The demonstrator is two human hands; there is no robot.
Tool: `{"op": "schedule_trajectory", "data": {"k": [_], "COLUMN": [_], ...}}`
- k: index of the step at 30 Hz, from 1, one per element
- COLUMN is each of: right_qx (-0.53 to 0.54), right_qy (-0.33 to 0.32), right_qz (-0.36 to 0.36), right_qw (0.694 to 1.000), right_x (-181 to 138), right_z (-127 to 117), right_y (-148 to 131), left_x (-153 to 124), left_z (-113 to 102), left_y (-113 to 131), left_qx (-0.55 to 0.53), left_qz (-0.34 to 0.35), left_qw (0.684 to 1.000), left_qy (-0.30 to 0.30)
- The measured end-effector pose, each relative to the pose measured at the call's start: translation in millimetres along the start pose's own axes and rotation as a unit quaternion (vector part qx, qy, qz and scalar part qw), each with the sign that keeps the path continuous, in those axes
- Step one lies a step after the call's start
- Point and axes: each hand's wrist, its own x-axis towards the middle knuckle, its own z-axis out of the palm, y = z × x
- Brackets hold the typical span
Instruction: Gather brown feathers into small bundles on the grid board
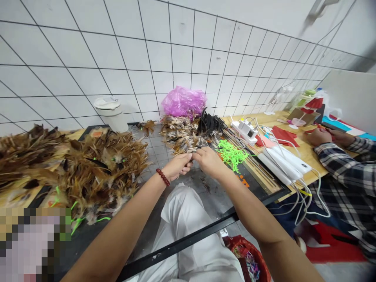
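My left hand (178, 166), with a dark red bead bracelet (163, 177) on its wrist, meets my right hand (209, 161) over the middle of the table. The fingers of both hands are closed and pinched together, fingertips touching or nearly so. Whatever lies between them is too small to make out. Just beyond the fingertips is a heap of speckled brown and cream feathers (178, 131), with black feathers (210, 123) on its right side. To the right of my right hand lies a tangle of neon green strings (232, 154).
A large brown feather pile (102, 164) covers the left. Behind stand a white lidded cup (113, 113) and a pink plastic bag (184, 101). Thin sticks (258, 172), a power strip (245, 131) and cables lie right. A co-worker's hands (320, 136) are far right; a red-lined bin (261, 258) is below.
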Motion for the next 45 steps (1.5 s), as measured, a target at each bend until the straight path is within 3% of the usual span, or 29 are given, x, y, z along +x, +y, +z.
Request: {"op": "schedule_trajectory", "data": {"k": [5,8,12,14,17,20,22,25,27,30,36,45], "right_qx": [-0.023,-0.002,0.156,0.311,0.552,0.692,0.735,0.772,0.786,0.791,0.769,0.762], "right_qy": [-0.032,-0.034,0.022,0.085,0.140,0.126,0.124,0.135,0.136,0.130,0.153,0.154], "right_qz": [0.027,0.041,0.093,0.145,0.218,0.257,0.265,0.265,0.259,0.244,0.276,0.333], "right_qw": [0.999,0.999,0.983,0.935,0.792,0.663,0.612,0.561,0.545,0.545,0.556,0.534], "right_x": [3.1,2.3,1.6,3.7,9.0,13.3,14.6,14.8,14.4,13.7,14.1,15.8], "right_z": [-4.0,-1.9,11.5,21.9,36.0,41.9,40.9,35.6,31.7,27.4,27.6,30.9], "right_y": [-5.1,-4.6,-0.6,0.7,-0.3,-4.0,-6.5,-8.1,-7.9,-7.3,-8.0,-11.9], "left_x": [1.4,2.7,4.4,5.0,5.6,4.8,3.1,-0.2,-1.8,-1.9,2.2,6.2], "left_z": [0.9,6.2,9.7,8.7,5.8,4.6,5.5,8.0,9.5,10.8,12.0,13.4], "left_y": [-1.8,-4.0,-4.9,-4.6,-3.7,-2.2,-0.6,2.3,3.9,4.7,1.5,-6.7], "left_qx": [0.010,0.049,0.056,0.017,-0.054,-0.096,-0.104,-0.113,-0.123,-0.128,-0.085,0.008], "left_qz": [-0.021,-0.009,0.024,0.039,0.057,0.063,0.057,0.028,0.010,0.005,0.029,0.078], "left_qw": [1.000,0.997,0.991,0.991,0.988,0.983,0.984,0.988,0.990,0.990,0.987,0.980], "left_qy": [0.020,0.065,0.121,0.129,0.135,0.142,0.137,0.097,0.069,0.059,0.135,0.184]}}
